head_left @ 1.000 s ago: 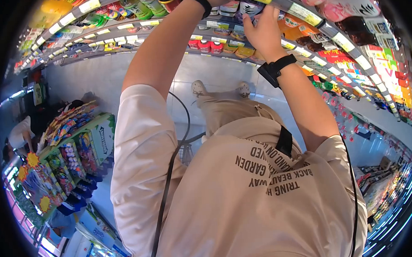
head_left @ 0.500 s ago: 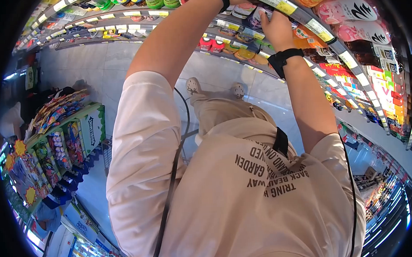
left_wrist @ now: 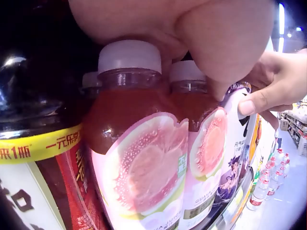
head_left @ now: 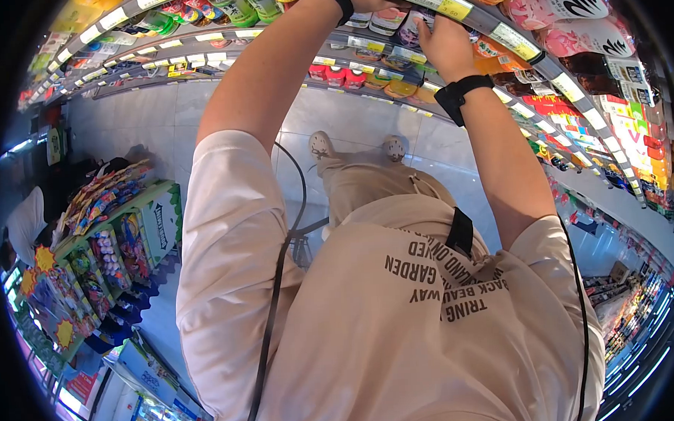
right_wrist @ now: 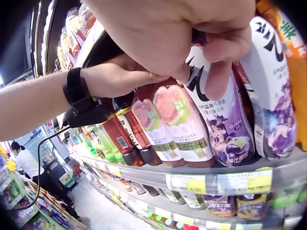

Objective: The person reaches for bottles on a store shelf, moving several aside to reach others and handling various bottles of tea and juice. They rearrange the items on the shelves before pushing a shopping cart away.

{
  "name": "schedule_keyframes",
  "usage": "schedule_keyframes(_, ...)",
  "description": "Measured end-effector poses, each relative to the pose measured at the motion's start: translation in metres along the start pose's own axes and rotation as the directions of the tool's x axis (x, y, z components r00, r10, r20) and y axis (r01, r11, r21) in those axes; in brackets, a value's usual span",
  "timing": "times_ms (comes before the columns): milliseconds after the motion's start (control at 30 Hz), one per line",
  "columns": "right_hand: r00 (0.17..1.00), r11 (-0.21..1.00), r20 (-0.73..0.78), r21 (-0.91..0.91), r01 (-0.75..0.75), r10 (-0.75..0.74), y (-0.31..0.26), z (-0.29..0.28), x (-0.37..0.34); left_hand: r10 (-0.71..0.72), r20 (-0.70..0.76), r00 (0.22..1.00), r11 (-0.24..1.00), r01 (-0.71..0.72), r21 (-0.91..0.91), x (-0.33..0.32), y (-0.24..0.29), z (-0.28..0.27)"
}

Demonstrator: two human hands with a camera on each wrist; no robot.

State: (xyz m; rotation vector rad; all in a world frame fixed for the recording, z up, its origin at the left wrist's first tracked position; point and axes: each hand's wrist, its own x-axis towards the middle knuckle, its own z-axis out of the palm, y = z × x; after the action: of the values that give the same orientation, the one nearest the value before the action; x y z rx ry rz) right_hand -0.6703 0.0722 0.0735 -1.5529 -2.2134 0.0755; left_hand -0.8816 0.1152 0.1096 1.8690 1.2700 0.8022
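Note:
At the shelf top in the head view are the left hand [head_left: 369, 0] and the right hand [head_left: 449, 46]. The left hand [left_wrist: 192, 33] covers the tops of two guava juice bottles [left_wrist: 148, 163], digits on either side of the farther bottle's neck; its other fingers are hidden. Beside it, the right hand [left_wrist: 280, 84] holds the upper part of a white-and-purple bottle [left_wrist: 230, 177], thumb on its label. In the right wrist view, the right hand [right_wrist: 187, 28] bends its fingers around this upright bottle [right_wrist: 225, 129], with the left hand [right_wrist: 112, 79] over the adjacent guava bottles [right_wrist: 180, 124].
Another white-and-purple bottle [right_wrist: 276, 100] and orange drinks stand at the right. Dark bottles [right_wrist: 115, 134] stand left of the guava juice. A shelf edge [right_wrist: 220, 179] with price tags runs below. A snack display [head_left: 121, 250] stands behind at left, near another person [head_left: 25, 224].
The right hand's spread fingers have come closer together around the bottle top. The left hand stays over the neighbouring bottles. The head view has shifted slightly back and forth.

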Motion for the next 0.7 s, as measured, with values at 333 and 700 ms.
schedule_keyframes(333,0.998,0.999,0.054,-0.027,-0.033,0.035,-0.0015,-0.0025,0.0,0.03,0.021,0.999,0.999,-0.031,0.032,0.0014,0.0,-0.0009)
schedule_keyframes(700,0.996,0.998,0.072,-0.028,-0.058,0.06,-0.0056,-0.0067,-0.0004,0.095,0.059,0.994,0.99,-0.101,0.102,-0.0063,0.0054,-0.0072)
